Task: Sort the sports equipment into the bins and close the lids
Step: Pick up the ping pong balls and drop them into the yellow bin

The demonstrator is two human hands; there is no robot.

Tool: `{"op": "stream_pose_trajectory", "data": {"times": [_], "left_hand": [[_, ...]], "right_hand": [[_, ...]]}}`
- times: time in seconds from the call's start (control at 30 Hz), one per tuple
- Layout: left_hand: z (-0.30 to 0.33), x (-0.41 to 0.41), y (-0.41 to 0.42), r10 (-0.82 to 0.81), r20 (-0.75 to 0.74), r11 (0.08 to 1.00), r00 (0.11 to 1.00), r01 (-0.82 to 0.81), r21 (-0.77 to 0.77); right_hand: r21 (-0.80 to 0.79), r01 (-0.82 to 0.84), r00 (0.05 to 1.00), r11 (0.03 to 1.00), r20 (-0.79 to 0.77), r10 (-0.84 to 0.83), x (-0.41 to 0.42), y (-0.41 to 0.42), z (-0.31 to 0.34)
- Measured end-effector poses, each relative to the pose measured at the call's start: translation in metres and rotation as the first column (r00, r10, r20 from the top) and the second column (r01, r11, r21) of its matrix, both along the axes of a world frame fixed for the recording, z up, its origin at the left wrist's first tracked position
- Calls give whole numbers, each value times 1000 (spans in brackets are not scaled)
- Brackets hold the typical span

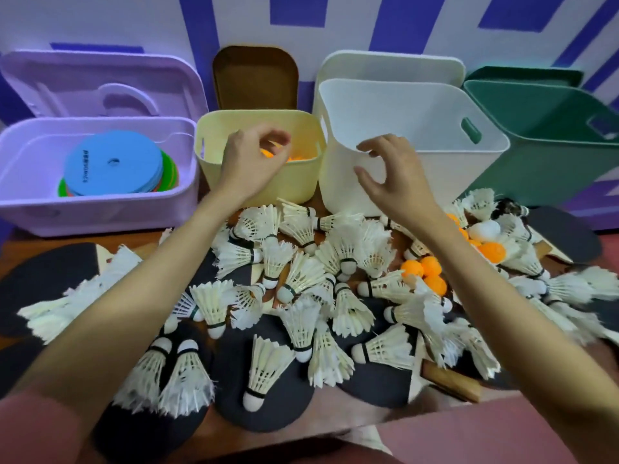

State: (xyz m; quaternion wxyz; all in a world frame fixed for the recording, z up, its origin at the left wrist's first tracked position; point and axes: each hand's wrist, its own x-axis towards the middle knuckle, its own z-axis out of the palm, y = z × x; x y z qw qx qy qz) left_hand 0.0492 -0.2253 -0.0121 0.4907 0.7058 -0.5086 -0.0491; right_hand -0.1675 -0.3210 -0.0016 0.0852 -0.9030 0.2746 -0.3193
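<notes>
Yellow bin (pixel 258 182) taken as landmark: orange balls (pixel 298 158) inside; left hand (pixel 249 160) over its rim, fingers curled, contents of grip not discernible. Right hand (pixel 390 177) just right of it, spread, empty. More orange balls (pixel 427 271) among shuttlecocks (pixel 301 256) on bench below. Recommended: release low inside to prevent bounce-out.

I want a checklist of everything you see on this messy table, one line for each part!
Surface: table, mostly covered.
Job's things: shuttlecocks, orange balls and black paddles piled up; purple bin holds flat discs; yellow bin holds orange balls; white bin and green bin look empty; lids off.
Clutter: nothing seen.
Hands: left hand over yellow bin, right hand in front of white bin, fingers loose.
Cables: nothing seen.
Surroundings: white and blue wall.
</notes>
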Motion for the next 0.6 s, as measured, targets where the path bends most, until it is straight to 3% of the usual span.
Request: {"op": "stream_pose_trajectory", "data": {"times": [0.13,0.3,0.43,0.6], "left_hand": [[14,-64,5,-247,109,969,963,247,12],[0,-134,-11,-522,192,847,831,480,226],[-22,-172,-31,-613,233,765,755,492,416],[-45,-201,-55,-628,374,729,683,347,589]], "right_hand": [[67,127,991,990,-61,-123,-69,-5,-5],[138,282,951,949,-172,-258,-134,-3,-17],[178,335,894,925,-371,-252,-159,4,-44],[101,409,800,907,-518,-303,-169,17,-74]]}}
